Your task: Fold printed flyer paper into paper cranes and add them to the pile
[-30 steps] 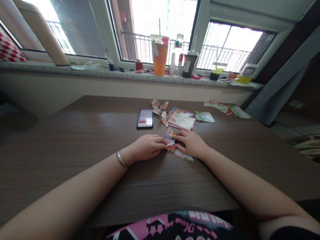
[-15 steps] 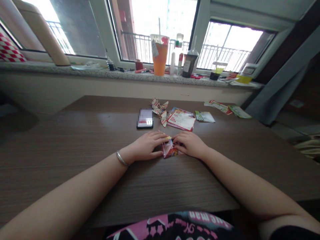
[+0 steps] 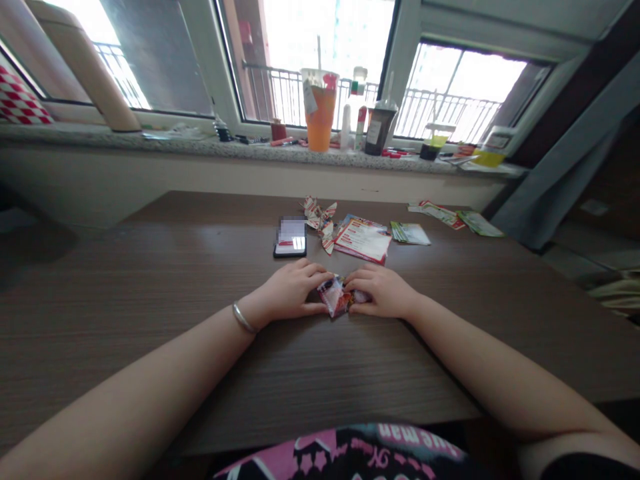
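We have both hands low on the brown wood-grain table [image 3: 150,287], drawn in close, with the left hand [image 3: 293,291] and right hand [image 3: 381,292] pinching a small folded piece of glossy printed paper [image 3: 336,297] between them. The paper lies on the table, and our fingers [image 3: 320,277] press on it from both sides. A silver bangle [image 3: 243,319] circles our left wrist.

Ahead of the left hand, a smartphone [image 3: 291,237] lies flat, its screen blurred. Ahead of the gap between our hands sit folded paper cranes [image 3: 320,219], touching a red-and-white leaflet [image 3: 363,241] just to their right. Farther ahead and to the right lie a green-and-white paper stack [image 3: 410,233] and loose printed strips [image 3: 437,215].

Beyond everything, along the granite window sill [image 3: 200,149], stand an orange cup [image 3: 320,119] and a dark cup [image 3: 379,130], with a balcony railing [image 3: 285,97] outside the glass.
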Available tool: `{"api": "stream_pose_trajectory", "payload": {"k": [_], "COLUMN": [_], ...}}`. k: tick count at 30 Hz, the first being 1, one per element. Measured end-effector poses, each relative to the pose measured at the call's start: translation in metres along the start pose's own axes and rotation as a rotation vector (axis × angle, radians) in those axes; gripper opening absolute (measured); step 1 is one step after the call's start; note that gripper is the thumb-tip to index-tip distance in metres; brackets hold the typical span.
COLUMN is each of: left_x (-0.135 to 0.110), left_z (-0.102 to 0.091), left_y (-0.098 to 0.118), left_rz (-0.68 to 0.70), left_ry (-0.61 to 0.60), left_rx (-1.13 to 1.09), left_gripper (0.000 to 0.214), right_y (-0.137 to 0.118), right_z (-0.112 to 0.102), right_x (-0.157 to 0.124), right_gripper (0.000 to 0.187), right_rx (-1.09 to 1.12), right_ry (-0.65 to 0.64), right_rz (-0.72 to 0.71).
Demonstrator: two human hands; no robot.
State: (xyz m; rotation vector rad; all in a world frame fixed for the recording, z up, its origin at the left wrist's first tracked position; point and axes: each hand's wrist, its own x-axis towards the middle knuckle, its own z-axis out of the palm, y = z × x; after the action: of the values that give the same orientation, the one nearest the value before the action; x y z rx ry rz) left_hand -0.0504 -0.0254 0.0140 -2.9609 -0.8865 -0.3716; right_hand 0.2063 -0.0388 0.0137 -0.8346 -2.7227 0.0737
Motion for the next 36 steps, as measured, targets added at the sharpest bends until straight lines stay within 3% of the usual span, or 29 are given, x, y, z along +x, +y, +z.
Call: {"api": "stream_pose_trajectory", "payload": {"k": [8, 20, 30, 36], "left_x": [0.002, 0.004, 0.001, 0.001], "left_z": [0.001, 0.004, 0.008, 0.011], "left_y": [-0.003, 0.000, -0.001, -0.002], "left_rz": [-0.005, -0.082, -0.220, -0.346], "left_ry": [0.008, 0.057, 0.078, 0.074], "left_rx": [0.023, 0.067, 0.054, 0.031], "left_gripper": [0.045, 0.028, 0.052, 0.073], "right_y": [0.000, -0.008, -0.007, -0.003], "right_z": [-0.003, -0.001, 0.004, 0.003], "right_x": [-0.002, 0.000, 0.001, 0.003], "right_gripper": [0.026, 0.019, 0.020, 0.022], "right_rx": [-0.010, -0.090, 0.011, 0.046], "right_ry": [0.016, 0.035, 0.168, 0.157], "right_rz": [-0.001, 0.110, 0.461, 0.619]}}
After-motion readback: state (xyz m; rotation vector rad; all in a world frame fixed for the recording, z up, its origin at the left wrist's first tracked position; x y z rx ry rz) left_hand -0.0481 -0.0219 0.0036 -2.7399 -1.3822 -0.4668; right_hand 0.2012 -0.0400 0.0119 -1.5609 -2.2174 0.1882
